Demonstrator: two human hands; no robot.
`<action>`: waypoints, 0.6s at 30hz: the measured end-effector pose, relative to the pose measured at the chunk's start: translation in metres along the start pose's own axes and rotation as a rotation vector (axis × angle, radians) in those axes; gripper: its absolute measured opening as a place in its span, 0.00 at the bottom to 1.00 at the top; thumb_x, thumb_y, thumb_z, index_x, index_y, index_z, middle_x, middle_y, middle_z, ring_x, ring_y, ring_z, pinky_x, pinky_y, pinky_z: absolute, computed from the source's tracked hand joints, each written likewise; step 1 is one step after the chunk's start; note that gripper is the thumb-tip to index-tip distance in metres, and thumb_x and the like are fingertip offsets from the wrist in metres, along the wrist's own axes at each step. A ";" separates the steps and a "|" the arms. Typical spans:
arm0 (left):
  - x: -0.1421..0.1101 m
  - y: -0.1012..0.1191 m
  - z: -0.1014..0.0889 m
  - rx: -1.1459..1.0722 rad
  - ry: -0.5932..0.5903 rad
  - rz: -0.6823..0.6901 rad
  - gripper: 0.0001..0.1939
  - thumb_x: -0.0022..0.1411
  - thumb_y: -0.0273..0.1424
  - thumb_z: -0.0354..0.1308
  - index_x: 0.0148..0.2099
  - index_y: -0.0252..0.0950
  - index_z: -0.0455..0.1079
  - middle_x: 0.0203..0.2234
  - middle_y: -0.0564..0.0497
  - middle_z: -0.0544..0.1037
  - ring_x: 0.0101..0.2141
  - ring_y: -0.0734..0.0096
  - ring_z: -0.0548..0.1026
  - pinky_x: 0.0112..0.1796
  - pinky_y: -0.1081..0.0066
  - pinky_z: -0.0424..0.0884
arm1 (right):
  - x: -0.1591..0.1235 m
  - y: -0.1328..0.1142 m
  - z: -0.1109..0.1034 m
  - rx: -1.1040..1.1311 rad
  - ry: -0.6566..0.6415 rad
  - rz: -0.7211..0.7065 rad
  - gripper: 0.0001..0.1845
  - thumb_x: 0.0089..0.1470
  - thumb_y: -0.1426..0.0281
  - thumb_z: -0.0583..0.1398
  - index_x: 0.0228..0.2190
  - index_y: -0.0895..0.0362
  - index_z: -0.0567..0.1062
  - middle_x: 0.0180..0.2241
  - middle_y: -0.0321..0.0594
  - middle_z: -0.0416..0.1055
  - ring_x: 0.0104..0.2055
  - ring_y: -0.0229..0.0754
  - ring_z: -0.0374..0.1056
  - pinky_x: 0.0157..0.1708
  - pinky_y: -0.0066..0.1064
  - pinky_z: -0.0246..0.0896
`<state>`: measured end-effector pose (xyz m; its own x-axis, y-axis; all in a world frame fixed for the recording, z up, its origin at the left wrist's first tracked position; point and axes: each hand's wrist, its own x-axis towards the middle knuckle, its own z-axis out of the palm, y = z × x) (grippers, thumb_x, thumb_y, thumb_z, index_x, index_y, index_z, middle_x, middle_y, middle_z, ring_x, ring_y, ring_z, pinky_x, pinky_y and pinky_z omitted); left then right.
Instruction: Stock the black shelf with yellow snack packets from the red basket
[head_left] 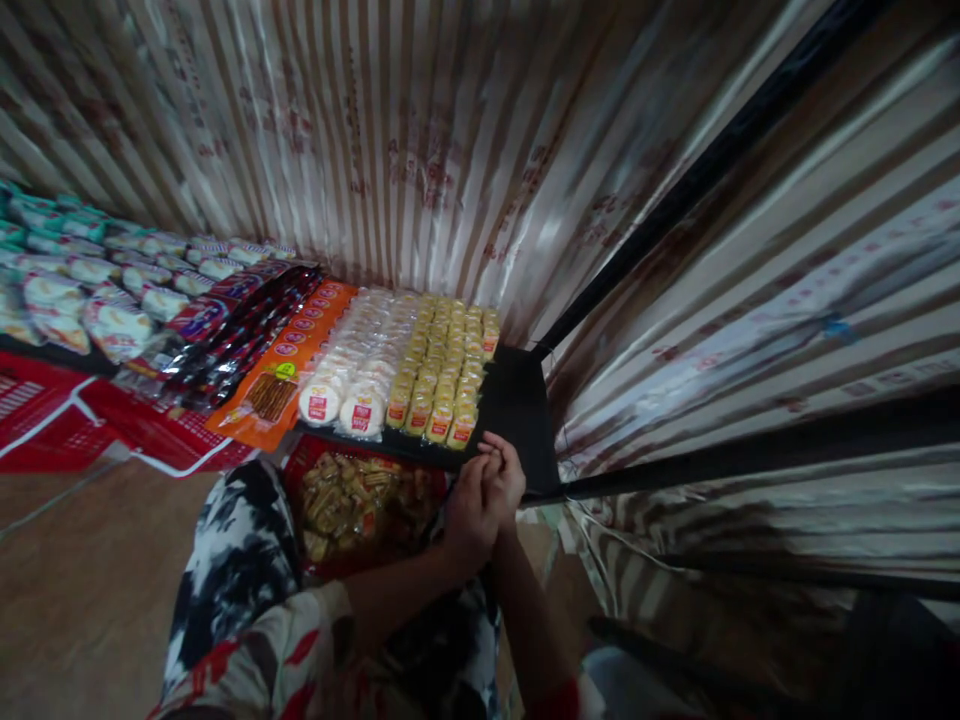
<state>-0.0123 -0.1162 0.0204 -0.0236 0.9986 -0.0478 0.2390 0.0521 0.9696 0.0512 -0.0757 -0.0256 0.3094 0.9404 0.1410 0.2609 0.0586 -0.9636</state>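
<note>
Yellow snack packs (442, 380) stand in rows on the black shelf (519, 410), just beyond and left of the hands. Left hand (468, 510) and right hand (508, 480) pressed together at the shelf's front edge, fingers partly curled; can't tell if anything's gripped between. Forearms converge, left one angling in past the red basket (294, 462).

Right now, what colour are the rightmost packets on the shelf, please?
Yellow packets with red labels; head view.
</note>
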 end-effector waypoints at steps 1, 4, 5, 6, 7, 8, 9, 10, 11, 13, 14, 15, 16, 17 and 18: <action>-0.012 -0.005 -0.011 -0.010 -0.001 0.025 0.19 0.62 0.30 0.42 0.54 0.36 0.61 0.51 0.44 0.68 0.53 0.65 0.64 0.54 0.65 0.59 | -0.014 -0.003 0.003 0.012 -0.017 -0.004 0.18 0.51 0.64 0.51 0.40 0.57 0.73 0.35 0.42 0.71 0.37 0.44 0.68 0.38 0.35 0.64; -0.044 -0.024 -0.044 -0.016 0.009 0.046 0.17 0.63 0.34 0.43 0.52 0.36 0.62 0.48 0.44 0.70 0.49 0.64 0.67 0.52 0.65 0.62 | -0.052 -0.009 0.016 0.017 -0.117 -0.043 0.15 0.51 0.66 0.50 0.35 0.56 0.74 0.35 0.41 0.72 0.39 0.44 0.67 0.42 0.36 0.63; -0.051 -0.032 -0.053 -0.017 0.003 0.040 0.17 0.63 0.35 0.43 0.52 0.36 0.62 0.47 0.44 0.70 0.49 0.65 0.67 0.51 0.65 0.63 | -0.062 -0.009 0.021 0.003 -0.163 -0.050 0.15 0.50 0.67 0.50 0.34 0.55 0.74 0.36 0.41 0.72 0.40 0.44 0.67 0.43 0.36 0.62; -0.057 -0.041 -0.063 -0.012 -0.002 0.027 0.18 0.63 0.36 0.43 0.52 0.36 0.62 0.47 0.44 0.70 0.48 0.65 0.68 0.51 0.66 0.63 | -0.071 -0.008 0.027 -0.022 -0.215 -0.046 0.15 0.50 0.69 0.50 0.34 0.55 0.75 0.36 0.41 0.72 0.40 0.44 0.67 0.43 0.36 0.62; -0.061 -0.051 -0.073 0.004 -0.012 0.002 0.18 0.63 0.36 0.43 0.52 0.36 0.62 0.47 0.44 0.70 0.48 0.66 0.68 0.50 0.66 0.64 | -0.078 -0.006 0.033 -0.059 -0.273 -0.030 0.15 0.49 0.70 0.50 0.34 0.55 0.75 0.36 0.41 0.73 0.40 0.44 0.67 0.43 0.36 0.62; -0.063 -0.061 -0.083 0.041 -0.027 -0.030 0.18 0.63 0.36 0.43 0.51 0.36 0.63 0.47 0.44 0.71 0.47 0.66 0.69 0.50 0.67 0.64 | -0.083 -0.003 0.040 -0.104 -0.334 -0.007 0.16 0.49 0.72 0.50 0.34 0.55 0.75 0.36 0.41 0.73 0.40 0.44 0.68 0.43 0.36 0.62; -0.063 -0.071 -0.093 0.109 -0.039 -0.074 0.17 0.63 0.36 0.42 0.49 0.36 0.64 0.45 0.45 0.72 0.46 0.66 0.69 0.49 0.67 0.64 | -0.088 0.000 0.046 -0.158 -0.399 0.017 0.16 0.48 0.73 0.50 0.35 0.55 0.75 0.36 0.41 0.74 0.40 0.44 0.68 0.43 0.36 0.62; -0.062 -0.082 -0.104 0.204 -0.085 -0.119 0.16 0.64 0.35 0.41 0.47 0.35 0.66 0.44 0.45 0.73 0.46 0.67 0.70 0.49 0.67 0.64 | -0.091 0.004 0.053 -0.224 -0.473 0.039 0.17 0.48 0.74 0.50 0.35 0.55 0.76 0.37 0.41 0.74 0.40 0.44 0.69 0.44 0.36 0.62; -0.060 -0.092 -0.116 0.337 -0.142 -0.165 0.17 0.64 0.33 0.40 0.45 0.35 0.67 0.43 0.45 0.73 0.46 0.67 0.70 0.49 0.67 0.64 | -0.093 0.007 0.060 -0.308 -0.566 0.054 0.17 0.49 0.75 0.50 0.37 0.55 0.75 0.38 0.41 0.74 0.41 0.44 0.69 0.45 0.35 0.61; -0.055 -0.112 -0.140 0.628 -0.302 -0.274 0.16 0.64 0.30 0.41 0.48 0.34 0.67 0.43 0.44 0.74 0.45 0.65 0.72 0.47 0.66 0.66 | -0.098 0.014 0.072 -0.474 -0.772 0.065 0.18 0.50 0.76 0.51 0.40 0.57 0.75 0.41 0.43 0.74 0.44 0.43 0.68 0.47 0.33 0.59; -0.052 -0.121 -0.152 0.759 -0.387 -0.295 0.16 0.63 0.28 0.44 0.49 0.33 0.67 0.43 0.42 0.75 0.44 0.63 0.72 0.46 0.65 0.67 | -0.101 0.017 0.078 -0.536 -0.867 0.068 0.17 0.51 0.76 0.51 0.41 0.57 0.74 0.41 0.44 0.74 0.44 0.43 0.68 0.47 0.32 0.59; -0.050 -0.129 -0.163 0.811 -0.426 -0.307 0.15 0.60 0.27 0.48 0.48 0.31 0.68 0.42 0.39 0.75 0.44 0.59 0.73 0.45 0.62 0.67 | -0.104 0.019 0.084 -0.576 -0.947 0.069 0.17 0.51 0.76 0.52 0.41 0.58 0.75 0.42 0.45 0.74 0.44 0.43 0.68 0.46 0.31 0.59; -0.048 -0.136 -0.173 0.842 -0.448 -0.310 0.14 0.58 0.26 0.52 0.46 0.30 0.69 0.40 0.37 0.75 0.43 0.56 0.73 0.44 0.60 0.67 | -0.107 0.022 0.089 -0.595 -1.004 0.071 0.15 0.50 0.76 0.54 0.40 0.59 0.75 0.41 0.46 0.74 0.44 0.44 0.69 0.45 0.30 0.59; -0.046 -0.143 -0.182 0.859 -0.461 -0.312 0.13 0.56 0.26 0.55 0.44 0.29 0.70 0.40 0.37 0.76 0.44 0.54 0.72 0.44 0.58 0.67 | -0.111 0.025 0.094 -0.597 -1.040 0.073 0.14 0.50 0.76 0.55 0.38 0.59 0.76 0.40 0.47 0.75 0.43 0.44 0.69 0.44 0.30 0.59; -0.045 -0.149 -0.189 0.862 -0.466 -0.312 0.11 0.54 0.25 0.58 0.42 0.29 0.71 0.39 0.37 0.76 0.43 0.54 0.72 0.44 0.57 0.67 | -0.114 0.027 0.099 -0.593 -1.063 0.078 0.13 0.50 0.76 0.56 0.37 0.59 0.76 0.40 0.47 0.75 0.43 0.45 0.69 0.43 0.30 0.59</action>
<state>-0.2298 -0.1708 -0.0762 0.1311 0.8351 -0.5342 0.9068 0.1167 0.4051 -0.0672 -0.1485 -0.0906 -0.4874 0.7563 -0.4364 0.7378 0.0895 -0.6690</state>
